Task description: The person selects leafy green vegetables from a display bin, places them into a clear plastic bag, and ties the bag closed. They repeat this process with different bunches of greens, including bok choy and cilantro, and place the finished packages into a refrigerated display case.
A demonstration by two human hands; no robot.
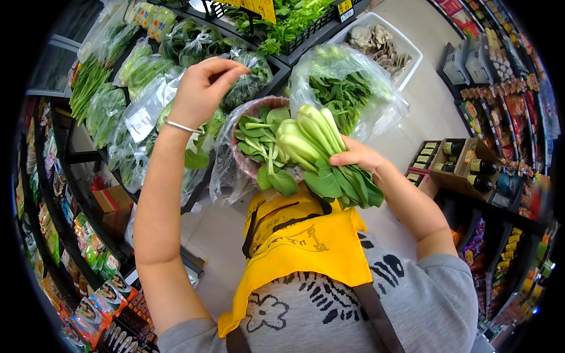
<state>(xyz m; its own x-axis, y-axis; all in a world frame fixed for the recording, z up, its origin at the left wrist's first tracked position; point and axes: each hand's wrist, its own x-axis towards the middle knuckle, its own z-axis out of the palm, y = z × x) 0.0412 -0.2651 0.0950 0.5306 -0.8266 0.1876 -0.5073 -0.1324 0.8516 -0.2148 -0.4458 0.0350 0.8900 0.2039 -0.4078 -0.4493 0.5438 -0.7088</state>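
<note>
My right hand (359, 159) grips a bunch of bok choy (313, 137), its pale stems pointing up and its leaves hanging towards the yellow apron (304, 242). Beside it stands a round pink basket (236, 150) lined with clear plastic, holding loose leafy greens (265, 141). My left hand (207, 88), with a metal bangle at the wrist, is raised over bagged greens (249, 84). Its thumb and fingertips are pinched together and nothing shows between them. Behind the bok choy, an open clear plastic bag (304, 66) holds more leafy greens (342, 97).
Bagged vegetables (148, 75) cover the display at the left. A black crate (304, 37) of greens stands ahead, by a white tub (412, 66) of mushrooms. Stocked shelves flank both sides, with boxed bottles (481, 167) at the right and a cardboard box (112, 207) at the left.
</note>
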